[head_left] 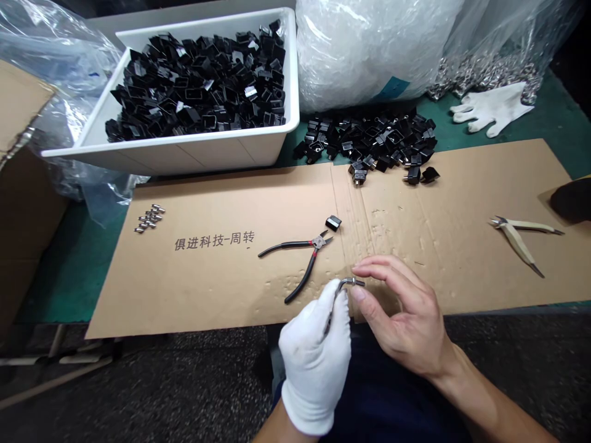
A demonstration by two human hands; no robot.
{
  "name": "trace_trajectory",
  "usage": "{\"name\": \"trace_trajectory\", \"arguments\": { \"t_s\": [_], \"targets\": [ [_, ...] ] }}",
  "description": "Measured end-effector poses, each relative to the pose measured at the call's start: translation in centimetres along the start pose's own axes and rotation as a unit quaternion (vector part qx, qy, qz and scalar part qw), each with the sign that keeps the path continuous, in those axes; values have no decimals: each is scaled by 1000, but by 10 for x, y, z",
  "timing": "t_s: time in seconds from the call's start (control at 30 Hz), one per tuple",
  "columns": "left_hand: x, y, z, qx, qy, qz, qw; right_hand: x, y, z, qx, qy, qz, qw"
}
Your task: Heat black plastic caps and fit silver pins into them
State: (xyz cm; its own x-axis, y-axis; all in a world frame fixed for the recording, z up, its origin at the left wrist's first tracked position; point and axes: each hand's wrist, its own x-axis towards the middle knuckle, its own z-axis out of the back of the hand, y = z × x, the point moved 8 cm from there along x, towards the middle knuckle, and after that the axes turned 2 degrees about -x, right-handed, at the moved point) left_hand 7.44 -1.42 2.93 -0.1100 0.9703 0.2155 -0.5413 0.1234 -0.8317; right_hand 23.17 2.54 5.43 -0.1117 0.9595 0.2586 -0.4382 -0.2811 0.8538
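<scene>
My left hand [316, 354], in a white glove, is closed around a thin bent metal tool [344, 283] whose tip points right. A small metal piece sits at that tip. My bare right hand [401, 307] is just right of the tip, thumb and fingers apart with nothing between them. Beyond my hands, black-handled cutters [317, 242] lie with their jaws spread on the cardboard sheet [221, 289]. A single black plastic part [333, 223] rests beside the jaws.
At the back left stands a white bin [184, 154] full of black parts. Loose black parts [378, 138] are heaped right of it. Small metal pieces [149, 218] lie at left, cream-handled pliers [519, 237] at right, a white glove [494, 109] behind.
</scene>
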Motion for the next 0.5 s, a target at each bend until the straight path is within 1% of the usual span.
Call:
{"name": "trace_trajectory", "arguments": {
  "t_s": [0.3, 0.5],
  "targets": [
    [1, -4, 1, 14, -10, -15, 1000, 0, 0, 3, 4, -4, 0, 1000],
    [1, -5, 0, 22, -6, -21, 1000, 1, -1, 3, 7, -6, -5, 1000]
  ]
}}
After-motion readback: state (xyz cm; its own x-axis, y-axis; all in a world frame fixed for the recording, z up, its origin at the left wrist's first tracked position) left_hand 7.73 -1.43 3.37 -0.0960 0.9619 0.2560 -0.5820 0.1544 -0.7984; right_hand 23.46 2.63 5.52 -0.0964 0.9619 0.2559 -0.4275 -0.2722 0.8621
